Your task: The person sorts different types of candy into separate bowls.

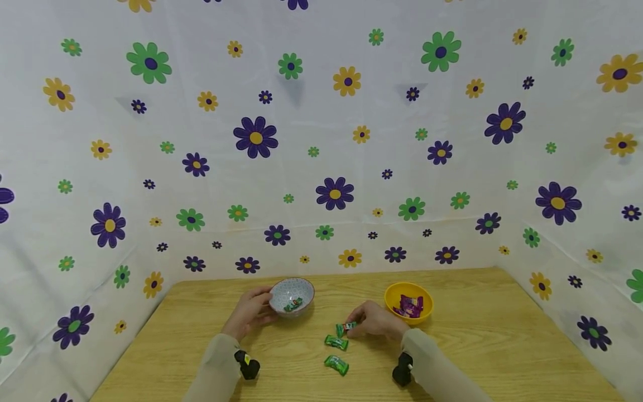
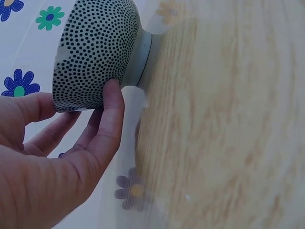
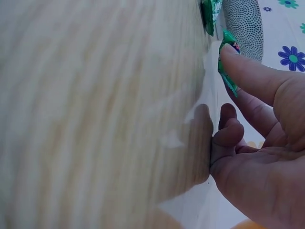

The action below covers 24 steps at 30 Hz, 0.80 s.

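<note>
On the left of the table stands a patterned ceramic bowl (image 1: pixel 293 291) with a reddish rim, green-wrapped candy (image 1: pixel 293 305) lying inside it. My left hand (image 1: pixel 253 310) holds the bowl by its near left side. Up close, the dotted outer wall (image 2: pixel 95 57) shows with fingers and thumb against it. Between thumb and forefinger my right hand (image 1: pixel 374 320) pinches a green-wrapped candy (image 3: pixel 228 62), low over the table, with the other fingers curled in. Just nearer lie two more green candies, one (image 1: pixel 336 342) close to the hand, another (image 1: pixel 336 364) further front.
A yellow bowl (image 1: pixel 389 308) with several purple-wrapped candies (image 1: pixel 409 306) stands right of my right hand. The wooden table (image 1: pixel 482 340) meets flower-print cloth (image 1: pixel 311 167) at the back and both sides. Each wrist wears a black device (image 1: pixel 247 365).
</note>
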Each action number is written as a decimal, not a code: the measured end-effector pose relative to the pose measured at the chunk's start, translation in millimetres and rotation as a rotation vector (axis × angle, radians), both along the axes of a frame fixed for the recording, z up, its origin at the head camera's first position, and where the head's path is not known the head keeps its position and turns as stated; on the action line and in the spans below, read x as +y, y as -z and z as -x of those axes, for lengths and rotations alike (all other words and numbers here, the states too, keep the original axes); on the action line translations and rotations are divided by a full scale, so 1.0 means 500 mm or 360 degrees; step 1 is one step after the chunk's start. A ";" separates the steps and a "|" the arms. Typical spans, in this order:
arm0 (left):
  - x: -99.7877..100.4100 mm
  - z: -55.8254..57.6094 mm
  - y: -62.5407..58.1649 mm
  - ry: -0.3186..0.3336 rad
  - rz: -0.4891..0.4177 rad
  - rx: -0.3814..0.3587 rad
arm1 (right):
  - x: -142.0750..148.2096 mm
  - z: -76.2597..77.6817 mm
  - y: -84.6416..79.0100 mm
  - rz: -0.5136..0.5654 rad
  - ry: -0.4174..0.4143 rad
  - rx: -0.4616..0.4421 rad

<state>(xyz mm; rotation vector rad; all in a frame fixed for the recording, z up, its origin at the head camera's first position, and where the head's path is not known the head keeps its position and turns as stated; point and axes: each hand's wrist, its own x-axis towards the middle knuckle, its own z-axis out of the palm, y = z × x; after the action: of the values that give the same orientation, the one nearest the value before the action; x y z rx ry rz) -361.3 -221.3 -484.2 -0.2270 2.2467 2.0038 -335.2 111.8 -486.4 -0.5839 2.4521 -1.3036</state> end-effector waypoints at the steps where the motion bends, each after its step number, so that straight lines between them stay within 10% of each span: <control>1: 0.001 -0.001 -0.001 -0.0003 0.0000 0.0001 | 0.001 0.001 0.001 -0.0002 0.0010 -0.0006; 24: -0.002 -0.007 -0.001 0.0015 -0.0029 0.0027 | -0.013 0.016 -0.020 0.0053 0.0223 -0.0108</control>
<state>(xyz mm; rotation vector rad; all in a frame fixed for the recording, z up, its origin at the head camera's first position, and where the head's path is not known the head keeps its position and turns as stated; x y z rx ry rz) -358.0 -222.4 -483.5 -0.1976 2.2340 2.0285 -343.0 105.5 -476.3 -0.3750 2.4582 -1.3958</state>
